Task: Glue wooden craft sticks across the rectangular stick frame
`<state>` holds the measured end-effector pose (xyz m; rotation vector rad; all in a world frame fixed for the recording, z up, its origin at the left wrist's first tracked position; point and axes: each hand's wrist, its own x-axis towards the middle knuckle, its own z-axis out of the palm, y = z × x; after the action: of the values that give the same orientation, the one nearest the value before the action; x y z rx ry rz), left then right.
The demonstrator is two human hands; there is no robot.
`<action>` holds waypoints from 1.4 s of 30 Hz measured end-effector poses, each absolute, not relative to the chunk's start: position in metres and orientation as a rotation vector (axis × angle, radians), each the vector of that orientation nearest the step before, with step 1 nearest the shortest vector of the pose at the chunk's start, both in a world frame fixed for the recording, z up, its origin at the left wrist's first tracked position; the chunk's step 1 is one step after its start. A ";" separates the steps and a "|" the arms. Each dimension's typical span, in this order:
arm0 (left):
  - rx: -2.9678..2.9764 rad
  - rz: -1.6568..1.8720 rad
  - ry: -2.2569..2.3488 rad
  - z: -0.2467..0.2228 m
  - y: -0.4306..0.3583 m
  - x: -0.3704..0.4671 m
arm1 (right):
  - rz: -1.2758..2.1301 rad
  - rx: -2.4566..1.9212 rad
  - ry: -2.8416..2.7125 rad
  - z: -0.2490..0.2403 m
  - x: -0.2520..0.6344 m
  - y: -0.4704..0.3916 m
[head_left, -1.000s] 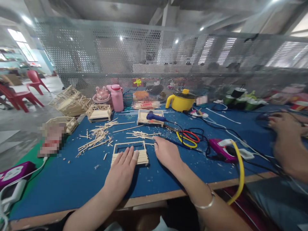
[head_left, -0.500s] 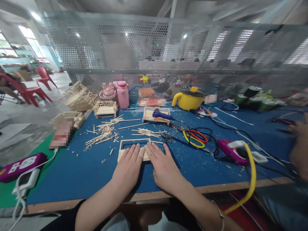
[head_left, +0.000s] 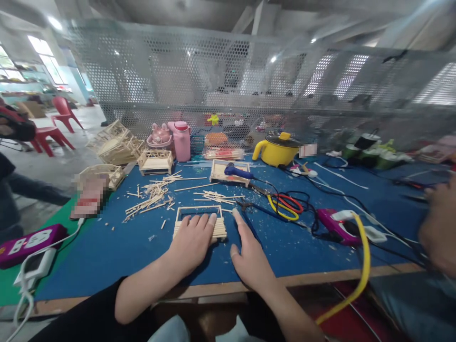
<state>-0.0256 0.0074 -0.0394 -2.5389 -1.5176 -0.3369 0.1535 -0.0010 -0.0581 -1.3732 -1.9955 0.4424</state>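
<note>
A small frame built of pale wooden sticks (head_left: 220, 229), with a slatted front part and a thin rail at its back, lies on the blue table. My left hand (head_left: 194, 237) rests across the slats, fingers stretched flat and thumb out of sight beneath. To the right of the frame is my right hand (head_left: 251, 256), apart from it, index finger pointing forward and thumb spread. Its fingertip is close to the end of a loose stick (head_left: 228, 210); whether they touch I cannot tell. Beyond the hands lies a pile of loose sticks (head_left: 219, 196).
Beyond the sticks, a blue glue gun (head_left: 238, 171) lies on another stick frame (head_left: 219, 173). Pliers (head_left: 274, 212), scissors (head_left: 285, 204), cables and a purple power strip (head_left: 340, 225) occupy the right. A yellow pot (head_left: 278, 149) stands behind. A co-worker's hand (head_left: 441, 223) is far right.
My right hand has lifted off the slats and shifted right, uncovering the frame's right end. My left hand stays on the frame. A person has come into view at the far left.
</note>
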 end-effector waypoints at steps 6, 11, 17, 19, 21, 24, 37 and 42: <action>-2.610 -0.370 -1.568 -0.007 0.013 -0.048 | 0.548 -1.364 -1.786 -0.071 0.157 -0.004; -2.835 -0.586 -1.629 0.027 0.019 -0.069 | 0.576 -1.376 -1.769 -0.071 0.158 -0.004; -2.554 -0.295 -1.594 0.006 -0.003 -0.042 | 0.586 -1.357 -1.701 -0.068 0.156 -0.005; -2.500 -0.212 -1.543 -0.008 -0.012 -0.031 | 0.583 -1.356 -1.700 -0.068 0.156 -0.006; -2.490 -0.184 -1.504 -0.021 -0.016 -0.023 | 0.574 -1.364 -1.709 -0.068 0.157 -0.006; -2.508 -0.196 -1.462 -0.036 -0.016 -0.021 | 0.527 -1.380 -1.752 -0.068 0.157 -0.007; -2.095 -0.945 -2.079 -0.071 -0.058 -0.070 | 0.016 -1.353 -2.432 -0.046 0.140 -0.014; -2.113 -0.832 -2.185 -0.085 -0.058 -0.074 | -0.131 -1.232 -2.589 -0.047 0.129 -0.007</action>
<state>-0.0737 -0.0577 -0.0853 -2.1125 -2.1846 -0.8324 0.1287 -0.0070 -0.0474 -1.2318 -2.5889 -0.1312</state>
